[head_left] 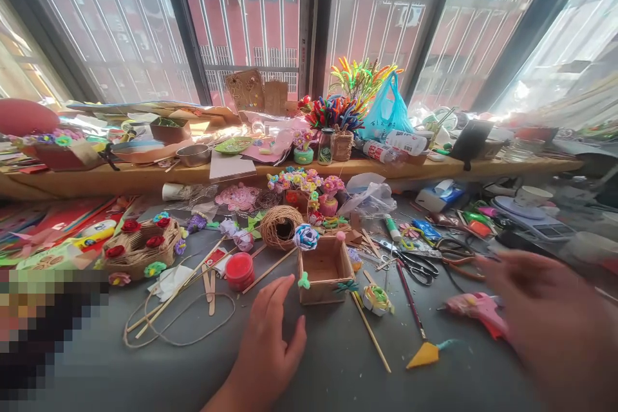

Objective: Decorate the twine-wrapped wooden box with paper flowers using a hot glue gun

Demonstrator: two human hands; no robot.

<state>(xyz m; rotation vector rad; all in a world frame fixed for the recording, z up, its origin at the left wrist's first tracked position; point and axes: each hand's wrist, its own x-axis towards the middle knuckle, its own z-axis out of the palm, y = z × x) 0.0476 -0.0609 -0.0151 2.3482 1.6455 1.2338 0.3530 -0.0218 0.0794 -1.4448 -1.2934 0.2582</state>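
Note:
A small wooden box (322, 291) stands on the grey table, open at the top. A blue and white flower (306, 237) sits at its back left corner, with a green piece (304, 280), a dark green bow-like piece (346, 286) and a pink ball (340, 236) on its rim. My left hand (268, 335) lies just left of the box's front, thumb and fingers apart, holding nothing. At the right, my right hand (555, 328) is smeared by motion beside a pink glue gun (477, 310); its fingers cannot be made out.
Near the box lie a twine ball (277, 226), a red tub (239, 271), a paper flower (377, 300), a stick (371, 331) and a paintbrush (410, 299). Scissors (418, 264) and pliers (461, 257) lie to the right, a flower-trimmed basket (140, 251) left. A cluttered ledge (290, 174) runs behind.

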